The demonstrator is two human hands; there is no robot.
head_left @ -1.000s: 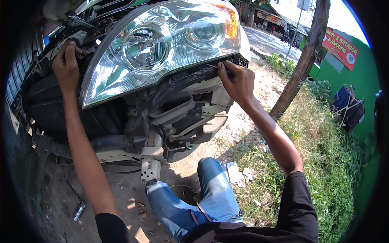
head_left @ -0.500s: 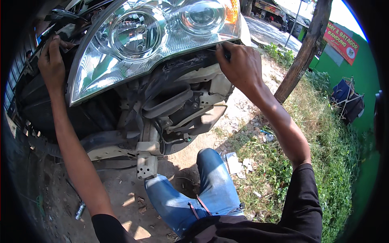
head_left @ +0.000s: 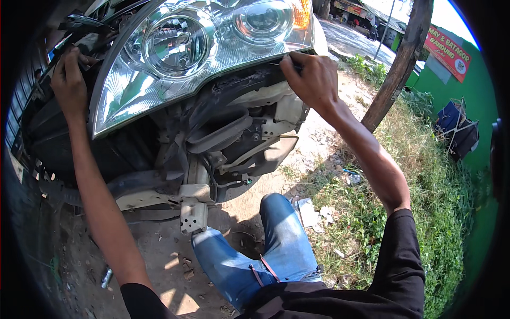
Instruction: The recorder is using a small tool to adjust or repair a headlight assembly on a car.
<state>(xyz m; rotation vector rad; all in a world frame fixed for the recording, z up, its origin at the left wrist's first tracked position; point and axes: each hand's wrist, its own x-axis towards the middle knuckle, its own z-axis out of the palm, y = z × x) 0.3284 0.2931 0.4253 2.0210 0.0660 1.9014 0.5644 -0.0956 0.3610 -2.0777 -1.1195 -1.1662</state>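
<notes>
Headlight (head_left: 212,58) between left hand (head_left: 69,80) and right hand (head_left: 312,78).
Left hand: fingers half-curled, headlight just right of it, can't tell what's held. Right hand: fingers bent toward thumb, headlight's lower edge just above, hold unclear.

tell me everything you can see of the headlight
The headlight is large, with a clear, glossy front, plastic or glass by its look, two round lamps, silvery insides and an orange section at right. It sits tilted above the exposed car front, tapering toward lower left, its top cut off. The right hand is at its lower edge; contact is unclear.
</notes>
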